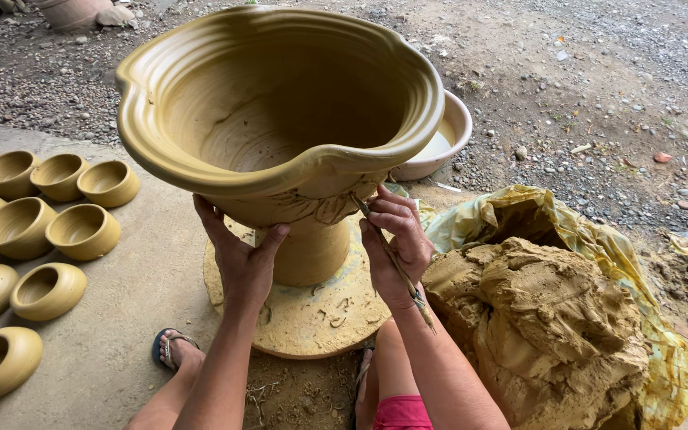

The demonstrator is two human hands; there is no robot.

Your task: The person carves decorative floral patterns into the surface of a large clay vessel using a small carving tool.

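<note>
Small bowls [17,231] crowd the slab's [137,295] left edge, well apart from the wheel [312,314]. The left hand [242,255] is spread, fingers up, palm pressed under the pot's [280,111] flared bowl just left of its stem. The pot stands mid-wheel, rim overhanging the disc. The right hand [396,239] pinches a stick [396,263] against the pot's underside. Clay [543,318] on yellow plastic [599,239] sits just beside the wheel's right edge. A basin [455,127] lies behind.
</note>
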